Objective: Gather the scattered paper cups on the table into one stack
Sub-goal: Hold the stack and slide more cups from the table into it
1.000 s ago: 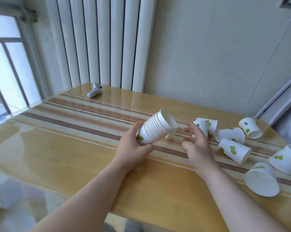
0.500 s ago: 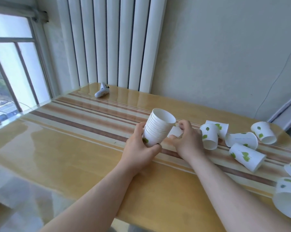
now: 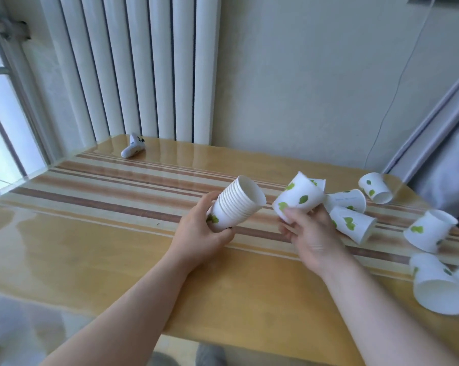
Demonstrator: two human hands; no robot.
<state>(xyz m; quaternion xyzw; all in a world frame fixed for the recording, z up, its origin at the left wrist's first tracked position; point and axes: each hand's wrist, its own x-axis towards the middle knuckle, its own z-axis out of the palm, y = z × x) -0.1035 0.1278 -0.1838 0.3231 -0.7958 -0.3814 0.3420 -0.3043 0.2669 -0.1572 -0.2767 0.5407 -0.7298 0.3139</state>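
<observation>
My left hand (image 3: 200, 233) grips a stack of white paper cups (image 3: 236, 203) with green leaf prints, tilted so its mouth points up and right, above the striped wooden table (image 3: 117, 233). Just right of the stack's mouth, my right hand (image 3: 311, 235) holds a single paper cup (image 3: 298, 200) by its base end, lifted off the table. Several loose cups lie on their sides at the right: one (image 3: 351, 224) beside my right hand, one (image 3: 346, 200) behind it, one (image 3: 376, 191) near the far edge, one (image 3: 429, 231) and one (image 3: 440, 286) at the right edge.
A small white object (image 3: 133, 149) lies at the table's far left corner. White radiator columns (image 3: 143, 67) rise behind the table, a window (image 3: 1, 122) is at the left, and a thin cable (image 3: 389, 101) hangs down the wall at the right.
My right hand has picked a single cup off the table and lifted it next to the stack's mouth. The stack has tilted a little more to the right.
</observation>
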